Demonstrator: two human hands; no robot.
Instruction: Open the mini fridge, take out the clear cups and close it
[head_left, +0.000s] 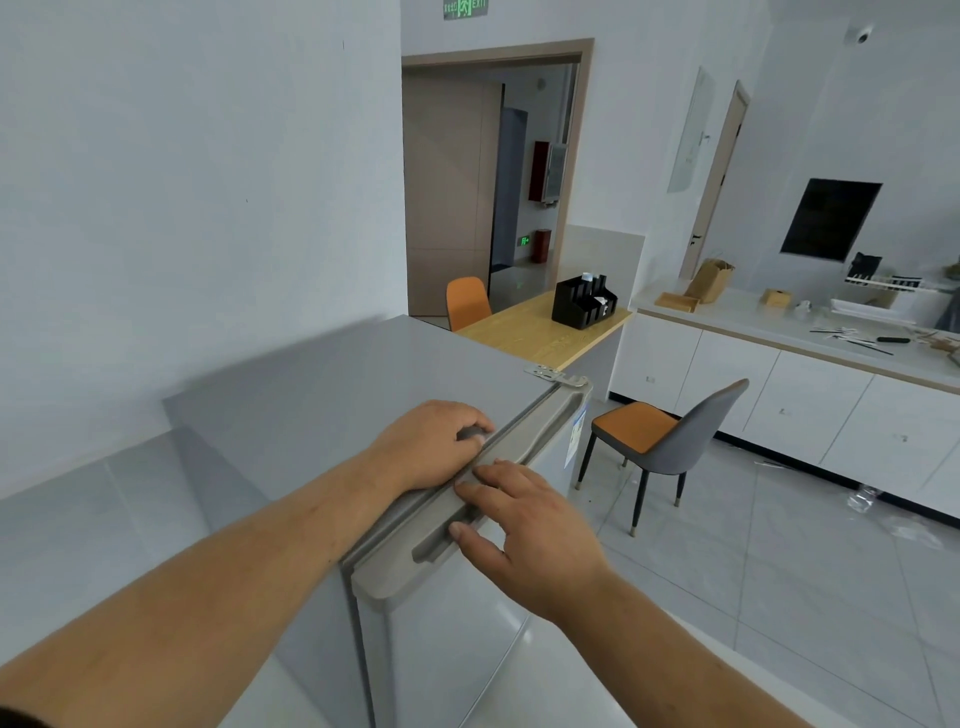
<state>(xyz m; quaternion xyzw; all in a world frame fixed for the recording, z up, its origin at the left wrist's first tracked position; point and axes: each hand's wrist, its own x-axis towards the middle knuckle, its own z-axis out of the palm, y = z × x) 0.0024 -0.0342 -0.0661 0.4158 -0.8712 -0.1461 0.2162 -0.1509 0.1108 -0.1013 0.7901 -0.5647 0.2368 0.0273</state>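
Observation:
I look down on a grey mini fridge (322, 395) whose door (447, 639) looks closed or nearly so along its top trim. My left hand (426, 447) rests on the fridge top beside the door edge, its fingertips curled down at the seam and holding nothing. My right hand (535, 535) lies across the door's top trim, with the thumb tucked into the handle recess (434, 548) and the fingers on top. The door hinge (556, 374) is at the far right corner. No clear cups are visible; the fridge interior is hidden.
A grey and orange chair (660, 441) stands close to the right of the door. Behind the fridge are a wooden table (530, 332) with a black organiser (582, 301) and an orange chair (467, 301). White cabinets (779, 384) line the right wall. A white wall (156, 208) is at left.

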